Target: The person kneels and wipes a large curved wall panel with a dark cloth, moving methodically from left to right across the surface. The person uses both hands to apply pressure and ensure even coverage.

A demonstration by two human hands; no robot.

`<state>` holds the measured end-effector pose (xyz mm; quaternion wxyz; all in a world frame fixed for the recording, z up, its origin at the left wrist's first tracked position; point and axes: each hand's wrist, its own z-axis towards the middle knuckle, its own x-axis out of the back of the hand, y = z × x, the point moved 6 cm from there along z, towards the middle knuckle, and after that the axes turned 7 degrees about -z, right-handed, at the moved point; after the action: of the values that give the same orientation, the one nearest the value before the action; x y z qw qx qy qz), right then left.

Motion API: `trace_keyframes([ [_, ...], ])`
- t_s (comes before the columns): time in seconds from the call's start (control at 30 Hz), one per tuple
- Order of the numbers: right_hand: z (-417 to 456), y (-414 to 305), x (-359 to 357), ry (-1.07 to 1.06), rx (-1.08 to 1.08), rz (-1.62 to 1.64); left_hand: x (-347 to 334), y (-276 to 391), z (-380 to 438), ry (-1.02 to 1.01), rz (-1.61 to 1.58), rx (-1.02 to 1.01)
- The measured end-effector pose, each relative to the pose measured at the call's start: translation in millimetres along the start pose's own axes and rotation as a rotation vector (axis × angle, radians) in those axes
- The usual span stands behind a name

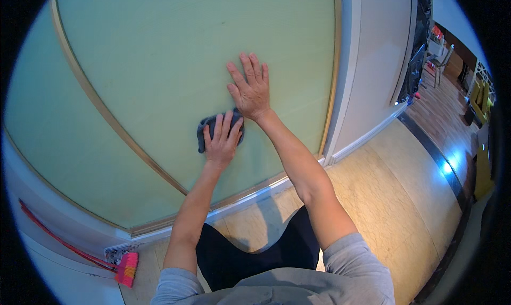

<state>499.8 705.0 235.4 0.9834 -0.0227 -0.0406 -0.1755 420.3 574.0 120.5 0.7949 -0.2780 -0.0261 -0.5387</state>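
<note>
My left hand (222, 143) presses a folded dark grey cloth (201, 134) against a pale green panel (167, 65), which looks like frosted glass. The cloth shows around my fingers, and its middle is hidden under them. Just above and to the right, my right hand (254, 95) lies flat on the same panel with its fingers spread and holds nothing. The heel of that hand is close to the cloth's upper right corner. A small dark mark (223, 23) sits higher on the panel.
A gold-coloured upright (107, 113) divides the panels. A red-handled broom (128, 269) with pink and orange bristles leans at lower left. Beige tile floor (383, 193) runs below. Black plastic sheeting (415, 61) hangs at right, with a chair (442, 63) beyond.
</note>
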Motion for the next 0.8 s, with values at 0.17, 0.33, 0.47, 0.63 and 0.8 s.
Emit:
trace_keyframes([
  [0.17, -3.0, 6.0, 6.1, -0.002, 0.026, 0.026, 21.5, -20.0, 59.9, 0.054, 0.040, 0.012],
  [0.33, 1.3, 6.8, 5.6, -0.004, 0.059, 0.029, 18.4, -25.5, 56.1, 0.066, 0.072, 0.043],
  [0.47, -1.4, 7.8, 6.7, 0.009, 0.057, 0.009, 25.3, -39.2, 77.6, 0.087, 0.072, 0.110],
  [0.63, 10.6, 7.9, 13.2, 0.006, 0.049, -0.008, 52.1, -61.9, 167.8, 0.176, 0.124, 0.130],
  [0.8, 20.0, 22.4, 9.6, 0.116, -0.141, -0.050, 50.5, -62.4, 176.1, 0.198, 0.134, 0.163],
])
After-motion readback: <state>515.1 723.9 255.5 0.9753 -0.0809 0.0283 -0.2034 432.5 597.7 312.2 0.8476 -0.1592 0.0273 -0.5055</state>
